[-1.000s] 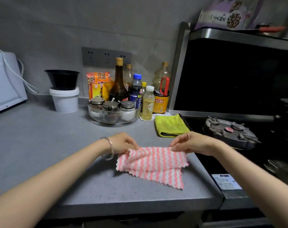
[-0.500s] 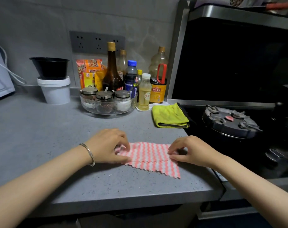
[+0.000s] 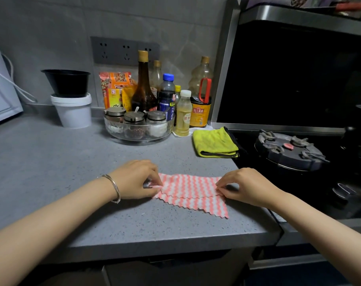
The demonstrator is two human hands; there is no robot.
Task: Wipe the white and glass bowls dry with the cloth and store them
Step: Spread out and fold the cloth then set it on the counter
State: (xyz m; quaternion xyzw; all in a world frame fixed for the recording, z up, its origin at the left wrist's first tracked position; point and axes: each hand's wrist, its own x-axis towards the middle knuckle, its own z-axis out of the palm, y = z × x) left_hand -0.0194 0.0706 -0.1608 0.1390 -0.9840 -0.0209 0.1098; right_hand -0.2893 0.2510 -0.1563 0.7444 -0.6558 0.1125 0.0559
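The pink and white cloth (image 3: pixel 189 187) lies in the lower middle of the frame on the grey counter (image 3: pixel 51 162). It is folded, so one layer sits on top of another. The left hand (image 3: pixel 137 179) pinches the left edge of the cloth with its fingertips. The right hand (image 3: pixel 246 186) pinches the right edge the same way.

I think the step now is folding the cloth neatly. To do it well, pull both edges gently so the cloth lies flat. Then line up the zigzag edges and press the fold down. The bottom right corner pokes out, so it needs matching up.

No white or glass bowl for wiping shows near the hands. They may be put away, but I cannot be sure.

In the upper middle, the soy sauce bottle (image 3: pixel 200 112) has a yellow label that reads 海天酱油. The small pale bottle (image 3: pixel 183 116) beside it reads 营养. The other labels are too small to read.
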